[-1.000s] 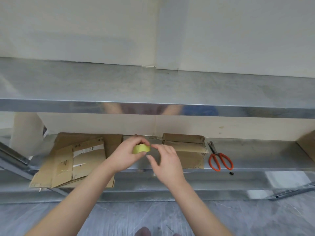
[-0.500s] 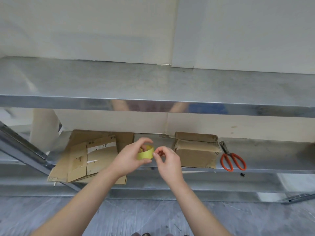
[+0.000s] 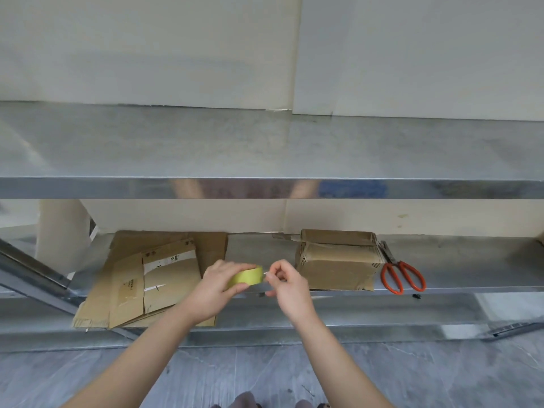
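A yellow-green roll of tape [image 3: 249, 275] is held in front of the lower metal shelf [image 3: 459, 254]. My left hand [image 3: 216, 285] grips the roll, thumb below and fingers over the top. Just right of the roll, my right hand [image 3: 287, 285] pinches the clear loose end of the tape between thumb and forefinger. A small brown cardboard box [image 3: 338, 260] stands on the lower shelf to the right of my hands.
Flattened cardboard sheets [image 3: 153, 275] lie on the lower shelf at the left. Orange-handled scissors [image 3: 399, 270] lie right of the box. The upper metal shelf [image 3: 265, 148] juts out above. A slanted metal brace [image 3: 32, 275] crosses at the far left.
The view has shifted a little. Both hands have dropped slightly with the roll. My right hand now pinches the tape's end at the roll's right edge.
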`<move>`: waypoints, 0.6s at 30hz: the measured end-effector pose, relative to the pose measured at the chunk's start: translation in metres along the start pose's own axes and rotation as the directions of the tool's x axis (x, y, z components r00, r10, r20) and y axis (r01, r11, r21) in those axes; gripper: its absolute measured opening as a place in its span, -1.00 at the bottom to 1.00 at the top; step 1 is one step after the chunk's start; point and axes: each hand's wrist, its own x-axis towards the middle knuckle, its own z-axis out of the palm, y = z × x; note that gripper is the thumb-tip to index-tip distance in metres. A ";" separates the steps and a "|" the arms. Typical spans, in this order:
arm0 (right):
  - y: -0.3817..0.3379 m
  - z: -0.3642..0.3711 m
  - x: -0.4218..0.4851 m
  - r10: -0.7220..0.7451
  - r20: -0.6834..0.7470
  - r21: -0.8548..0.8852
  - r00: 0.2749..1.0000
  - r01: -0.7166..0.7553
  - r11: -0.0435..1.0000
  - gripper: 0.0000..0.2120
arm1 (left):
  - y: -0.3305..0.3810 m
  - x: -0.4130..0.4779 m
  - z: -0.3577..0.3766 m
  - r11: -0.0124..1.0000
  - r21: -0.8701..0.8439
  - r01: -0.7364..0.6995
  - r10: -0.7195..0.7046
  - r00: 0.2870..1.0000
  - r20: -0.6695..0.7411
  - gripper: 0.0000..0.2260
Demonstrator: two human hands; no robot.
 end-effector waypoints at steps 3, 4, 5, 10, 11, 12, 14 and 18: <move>0.001 0.002 0.003 0.021 0.025 -0.015 0.999 -0.021 1.000 -0.75 | -0.011 0.005 0.003 1.000 0.014 0.000 0.000 1.000 0.003 -0.61; 0.004 0.005 0.003 0.015 0.031 -0.035 0.999 -0.014 0.999 -0.74 | -0.015 0.009 0.003 1.000 0.026 0.009 -0.009 1.000 0.002 -0.60; 0.007 0.010 0.001 0.001 0.038 -0.059 0.999 0.001 0.998 -0.73 | -0.019 0.013 0.003 0.999 0.040 0.026 -0.027 1.000 0.000 -0.60; 0.030 0.021 -0.003 0.026 -0.029 -0.114 0.999 -0.030 0.993 -0.80 | -0.040 0.034 0.017 0.984 0.170 0.060 -0.071 0.996 0.059 -0.53; 0.036 0.020 0.001 0.068 -0.053 -0.128 0.996 -0.074 0.989 -0.82 | -0.043 0.035 0.024 0.978 0.197 0.065 -0.080 0.994 0.069 -0.52; 0.041 0.019 0.006 0.088 -0.070 -0.181 0.994 -0.100 0.979 -0.85 | -0.047 0.036 0.030 0.974 0.211 0.080 -0.096 0.993 0.068 -0.52; 0.050 0.017 0.018 0.082 -0.089 -0.368 0.993 -0.110 0.923 -0.89 | -0.052 0.037 0.040 0.968 0.217 0.125 -0.138 0.989 0.048 -0.50; 0.066 0.020 0.040 0.104 -0.133 -0.621 0.986 -0.165 0.766 -0.84 | -0.056 0.037 0.062 0.955 0.267 0.130 -0.149 0.987 0.051 -0.43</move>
